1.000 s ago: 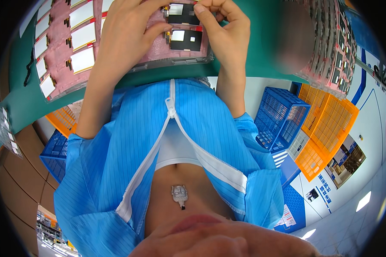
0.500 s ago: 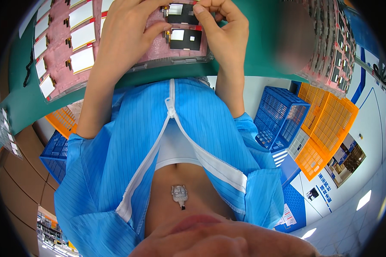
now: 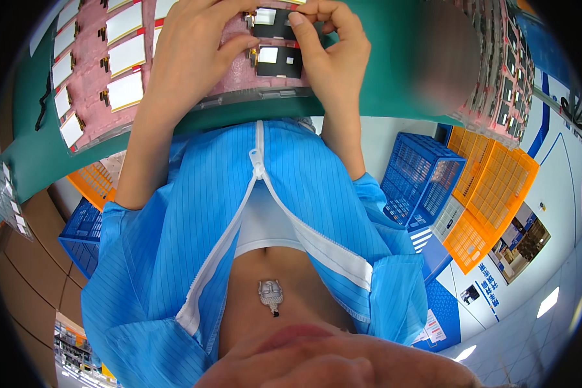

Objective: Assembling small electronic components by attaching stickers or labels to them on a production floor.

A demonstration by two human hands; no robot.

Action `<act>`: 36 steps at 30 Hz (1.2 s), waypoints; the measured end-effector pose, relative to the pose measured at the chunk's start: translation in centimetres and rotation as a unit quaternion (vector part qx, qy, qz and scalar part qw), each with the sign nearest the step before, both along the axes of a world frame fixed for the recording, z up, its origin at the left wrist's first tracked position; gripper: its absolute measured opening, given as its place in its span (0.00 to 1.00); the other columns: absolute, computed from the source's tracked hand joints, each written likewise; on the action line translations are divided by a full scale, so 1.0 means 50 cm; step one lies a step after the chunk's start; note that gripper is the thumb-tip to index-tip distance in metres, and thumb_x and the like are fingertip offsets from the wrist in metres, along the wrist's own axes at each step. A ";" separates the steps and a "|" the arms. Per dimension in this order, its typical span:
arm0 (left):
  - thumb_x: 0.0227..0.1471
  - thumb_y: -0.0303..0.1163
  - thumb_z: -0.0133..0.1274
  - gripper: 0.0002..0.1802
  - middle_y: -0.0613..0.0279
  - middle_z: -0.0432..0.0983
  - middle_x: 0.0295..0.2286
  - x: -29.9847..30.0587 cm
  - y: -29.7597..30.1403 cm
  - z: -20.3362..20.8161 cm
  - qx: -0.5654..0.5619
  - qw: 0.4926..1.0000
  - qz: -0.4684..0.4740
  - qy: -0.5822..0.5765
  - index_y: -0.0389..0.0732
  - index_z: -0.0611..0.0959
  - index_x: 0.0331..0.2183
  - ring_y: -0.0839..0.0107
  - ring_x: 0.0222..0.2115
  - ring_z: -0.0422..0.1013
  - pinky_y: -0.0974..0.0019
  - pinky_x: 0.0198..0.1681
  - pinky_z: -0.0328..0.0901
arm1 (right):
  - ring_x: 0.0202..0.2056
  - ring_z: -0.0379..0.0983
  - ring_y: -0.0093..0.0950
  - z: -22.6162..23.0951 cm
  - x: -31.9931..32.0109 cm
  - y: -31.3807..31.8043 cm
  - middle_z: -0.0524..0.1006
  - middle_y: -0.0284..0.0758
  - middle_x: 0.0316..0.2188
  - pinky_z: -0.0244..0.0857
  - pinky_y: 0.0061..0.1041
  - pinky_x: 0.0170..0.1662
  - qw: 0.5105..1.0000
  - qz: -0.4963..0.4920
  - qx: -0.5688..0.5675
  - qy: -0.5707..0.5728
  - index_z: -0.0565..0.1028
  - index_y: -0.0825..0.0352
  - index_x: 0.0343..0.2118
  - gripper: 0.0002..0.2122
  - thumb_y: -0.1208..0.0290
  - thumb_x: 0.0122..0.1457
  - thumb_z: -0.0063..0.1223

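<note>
While white rectangular panels (image 3: 125, 90) lie left of my left hand (image 3: 191, 55), that hand arches, thumb parted from fingers; I cannot tell whether it grips anything. Just right of its fingertips, the upper black panel (image 3: 273, 23) sits on the pink tray (image 3: 239, 76), long axis running crosswise, hand to hand. My right hand (image 3: 339, 64) is nearer, half curled, thumb against that panel's right end; any pinch is hidden.

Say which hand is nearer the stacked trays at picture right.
Right. The right hand is left of the stacked trays, bare green tabletop between them; the left hand is farther off, beyond the right hand.
</note>
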State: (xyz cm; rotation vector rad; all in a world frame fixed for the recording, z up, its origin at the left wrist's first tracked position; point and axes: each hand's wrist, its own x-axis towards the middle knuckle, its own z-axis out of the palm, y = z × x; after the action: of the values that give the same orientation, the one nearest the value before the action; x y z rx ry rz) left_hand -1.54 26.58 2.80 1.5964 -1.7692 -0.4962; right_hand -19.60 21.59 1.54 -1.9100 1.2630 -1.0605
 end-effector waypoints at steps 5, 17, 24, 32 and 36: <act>0.37 0.23 0.68 0.22 0.54 0.73 0.38 -0.002 -0.003 -0.001 0.000 1.000 -0.004 0.001 0.34 0.83 0.39 0.53 0.42 0.69 0.57 0.47 0.66 | 0.36 0.70 0.37 -0.056 0.007 -0.024 0.77 0.34 0.29 0.60 0.37 0.45 0.961 0.040 -0.272 -0.019 0.78 0.64 0.38 0.09 0.72 0.55 0.64; 0.43 0.28 0.67 0.25 0.56 0.74 0.44 0.009 -0.009 -0.033 -0.050 0.997 -0.034 -0.052 0.41 0.82 0.47 0.52 0.46 0.70 0.56 0.49 0.66 | 0.42 0.69 0.32 -0.005 -0.014 0.001 0.75 0.32 0.36 0.60 0.35 0.48 0.950 -0.042 -0.205 0.231 0.81 0.59 0.36 0.07 0.68 0.56 0.67; 0.46 0.25 0.65 0.23 0.54 0.73 0.46 0.039 -0.014 -0.009 -0.020 0.998 -0.056 0.000 0.39 0.82 0.47 0.53 0.50 0.69 0.58 0.53 0.65 | 0.29 0.73 0.34 0.034 -0.026 -0.155 0.81 0.34 0.29 0.67 0.34 0.36 0.992 0.019 -0.112 0.062 0.84 0.65 0.35 0.07 0.68 0.62 0.59; 0.50 0.25 0.60 0.09 0.56 0.79 0.35 0.060 -0.205 0.149 -0.149 0.978 -0.126 -0.067 0.38 0.85 0.37 0.56 0.36 0.76 0.59 0.40 0.70 | 0.43 0.77 0.48 -0.111 0.005 -0.630 0.81 0.47 0.39 0.71 0.45 0.46 0.960 -0.037 -0.230 0.156 0.83 0.60 0.44 0.11 0.73 0.61 0.53; 0.52 0.23 0.60 0.08 0.56 0.78 0.33 0.103 -0.386 0.106 -0.034 0.984 -0.126 -0.123 0.35 0.85 0.37 0.61 0.35 0.76 0.63 0.43 0.70 | 0.37 0.78 0.46 -0.127 0.085 -0.634 0.82 0.43 0.34 0.72 0.44 0.42 0.968 -0.054 -0.157 0.187 0.85 0.58 0.41 0.09 0.68 0.58 0.60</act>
State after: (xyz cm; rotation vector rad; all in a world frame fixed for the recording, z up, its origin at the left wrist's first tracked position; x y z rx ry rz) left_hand 3.63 7.27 8.09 1.4431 -2.1657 -0.3610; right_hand -15.35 -10.12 -4.83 -2.3907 1.4893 -1.0340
